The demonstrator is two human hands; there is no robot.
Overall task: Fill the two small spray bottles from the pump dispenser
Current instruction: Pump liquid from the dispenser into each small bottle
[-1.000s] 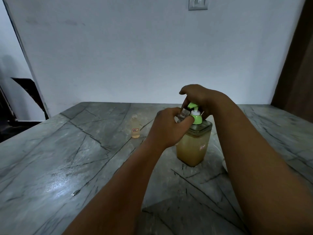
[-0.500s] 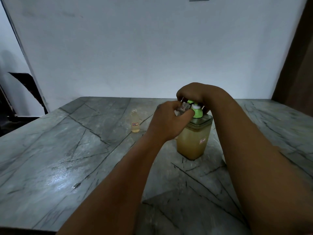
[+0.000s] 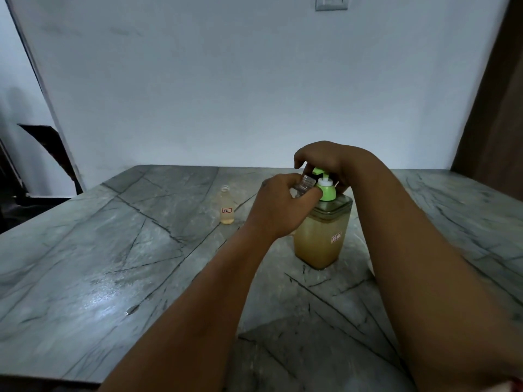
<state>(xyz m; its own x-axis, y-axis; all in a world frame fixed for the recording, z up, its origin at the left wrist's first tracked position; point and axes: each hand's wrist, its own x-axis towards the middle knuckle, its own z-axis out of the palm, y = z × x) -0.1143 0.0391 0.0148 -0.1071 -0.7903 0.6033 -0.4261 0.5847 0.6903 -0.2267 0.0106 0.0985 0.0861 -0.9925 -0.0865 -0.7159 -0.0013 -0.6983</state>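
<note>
In the head view, the left hand [image 3: 278,210] grips a small clear spray bottle [image 3: 304,185] with fingers and thumb curled round it. The bottle is tilted, its long axis leaning up and to the right, and its open threaded neck points at the green spout of the pump dispenser [image 3: 322,230], just beside it. The right hand [image 3: 325,162] arches over the green pump head, its fingers bent down onto the top; how firmly they press cannot be told.

The dispenser stands upright on the table, a square clear container holding cloudy yellowish liquid to near its shoulder. Left of the hands and apart from them, a second small bottle [image 3: 227,206] stands upright with its neck open, holding pale yellowish liquid.

The table [image 3: 99,264] is grey stone with dark veins and a glossy patch of reflected light. Behind it rises a plain pale wall with a switch plate [image 3: 331,2] at the top edge; a brown wooden panel [image 3: 495,108] runs down the right side.

The standing bottle carries a small white, red-bordered label whose handwriting is not clearly legible. The dispenser bears a similar tilted label, also unreadable.
</note>
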